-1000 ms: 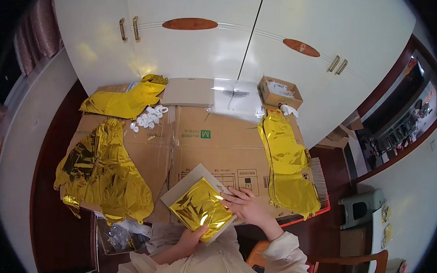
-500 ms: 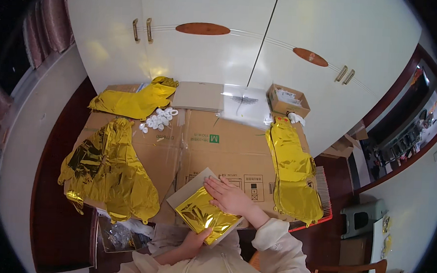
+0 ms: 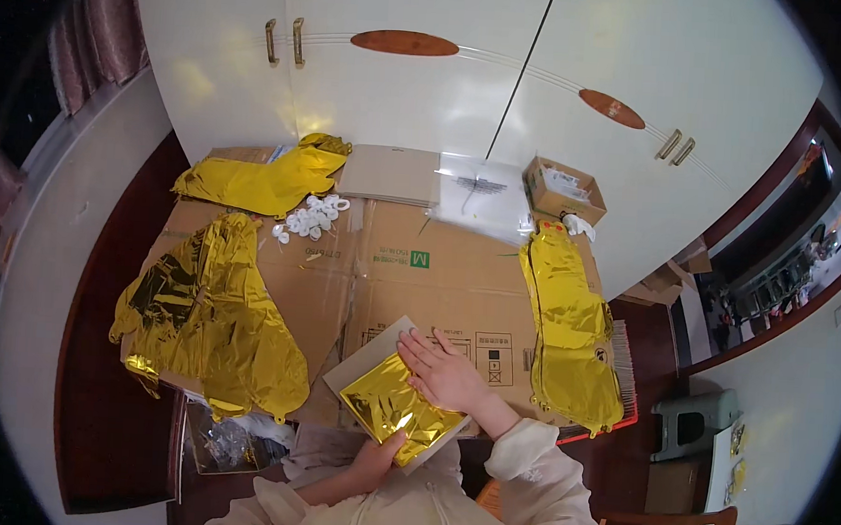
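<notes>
A folded gold foil balloon (image 3: 389, 403) lies on a grey-beige card (image 3: 362, 359) at the table's near edge, close to my body. My left hand (image 3: 372, 462) grips the near corner of both, its thumb on top of the foil and its other fingers hidden beneath. Flat on the upper right part of the foil rests my right hand (image 3: 445, 373), fingers stretched out toward the card's far corner. Shiny creases run across the foil between the two hands.
Flat gold foil balloons lie at left (image 3: 213, 328), far left (image 3: 263, 186) and right (image 3: 574, 328) on the cardboard-covered table (image 3: 305, 285). Behind are white rings (image 3: 313, 217), a card stack (image 3: 387, 175), clear plastic sleeves (image 3: 481, 199) and a small box (image 3: 567, 189). White cabinets (image 3: 420, 91) stand beyond.
The view has shifted slightly. Both hands keep nearly the same place on the folded foil and card; nothing was let go.
</notes>
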`<state>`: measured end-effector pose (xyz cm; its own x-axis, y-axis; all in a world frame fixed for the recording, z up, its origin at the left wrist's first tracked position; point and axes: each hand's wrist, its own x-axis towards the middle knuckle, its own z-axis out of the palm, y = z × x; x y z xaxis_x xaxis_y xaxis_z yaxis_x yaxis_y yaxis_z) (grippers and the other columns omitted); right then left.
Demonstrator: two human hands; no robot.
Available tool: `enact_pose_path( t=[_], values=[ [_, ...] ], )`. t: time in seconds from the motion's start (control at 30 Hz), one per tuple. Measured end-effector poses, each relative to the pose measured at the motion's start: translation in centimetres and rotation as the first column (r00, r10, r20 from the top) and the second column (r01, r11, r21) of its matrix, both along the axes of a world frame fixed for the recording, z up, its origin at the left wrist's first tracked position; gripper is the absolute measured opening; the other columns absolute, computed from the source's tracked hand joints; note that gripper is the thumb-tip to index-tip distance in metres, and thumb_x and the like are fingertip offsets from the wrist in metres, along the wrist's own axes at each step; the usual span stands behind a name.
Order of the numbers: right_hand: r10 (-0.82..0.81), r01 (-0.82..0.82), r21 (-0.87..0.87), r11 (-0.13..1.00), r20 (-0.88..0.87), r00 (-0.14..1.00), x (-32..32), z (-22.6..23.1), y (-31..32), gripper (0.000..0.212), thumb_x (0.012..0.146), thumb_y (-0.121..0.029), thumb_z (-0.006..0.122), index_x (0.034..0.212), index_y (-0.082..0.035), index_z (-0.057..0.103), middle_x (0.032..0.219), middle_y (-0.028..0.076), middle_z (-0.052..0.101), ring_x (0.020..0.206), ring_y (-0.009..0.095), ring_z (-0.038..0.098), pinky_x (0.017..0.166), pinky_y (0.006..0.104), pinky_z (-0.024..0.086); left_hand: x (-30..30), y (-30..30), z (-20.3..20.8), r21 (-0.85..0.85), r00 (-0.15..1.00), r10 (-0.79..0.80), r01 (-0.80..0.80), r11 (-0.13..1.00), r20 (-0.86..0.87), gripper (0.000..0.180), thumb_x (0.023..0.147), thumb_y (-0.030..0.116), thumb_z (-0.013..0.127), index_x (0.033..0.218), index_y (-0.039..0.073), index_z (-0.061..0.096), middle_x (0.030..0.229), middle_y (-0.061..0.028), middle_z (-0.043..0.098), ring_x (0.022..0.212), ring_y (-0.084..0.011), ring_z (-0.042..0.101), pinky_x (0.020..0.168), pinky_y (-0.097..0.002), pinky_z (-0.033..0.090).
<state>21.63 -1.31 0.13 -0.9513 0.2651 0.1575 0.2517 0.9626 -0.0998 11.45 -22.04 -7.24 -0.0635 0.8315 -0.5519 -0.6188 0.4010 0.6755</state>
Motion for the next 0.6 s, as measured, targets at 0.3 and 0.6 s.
enact_pose_path(
  t=[0.3, 0.6],
  values=[
    [-0.013, 0.013, -0.006, 1.000, 0.001, 1.000, 0.1, -0.3, 0.0, 0.056, 0.098, -0.033, 0.046, 0.145, -0.001, 0.040, 0.154, 0.012, 0.037, 0.145, 0.024, 0.030, 0.120, 0.0484, 0.016, -3.8, 0.4, 13.4, -0.523, -0.247, -0.500, 0.655, 0.545, -0.830, 0.036, 0.090, 0.035, 0.066, 0.109, 0.005, 0.064, 0.087, -0.0114, 0.067, 0.083, -0.0249, 0.066, 0.079, -0.0369, 0.051],
    [-0.013, 0.013, 0.026, 1.000, 0.001, 1.000, 0.3, -0.2, 0.0, 0.059, 0.094, -0.030, 0.048, 0.147, -0.003, 0.038, 0.155, 0.011, 0.035, 0.145, 0.024, 0.030, 0.120, 0.0489, 0.015, -2.3, 5.6, 6.3, 0.126, -0.181, 0.316, 0.655, 0.745, -0.931, 0.071, 0.077, 0.040, 0.075, 0.127, -0.001, 0.047, 0.130, -0.0221, 0.045, 0.132, -0.0465, 0.036, 0.106, -0.0616, 0.030]
  ],
)
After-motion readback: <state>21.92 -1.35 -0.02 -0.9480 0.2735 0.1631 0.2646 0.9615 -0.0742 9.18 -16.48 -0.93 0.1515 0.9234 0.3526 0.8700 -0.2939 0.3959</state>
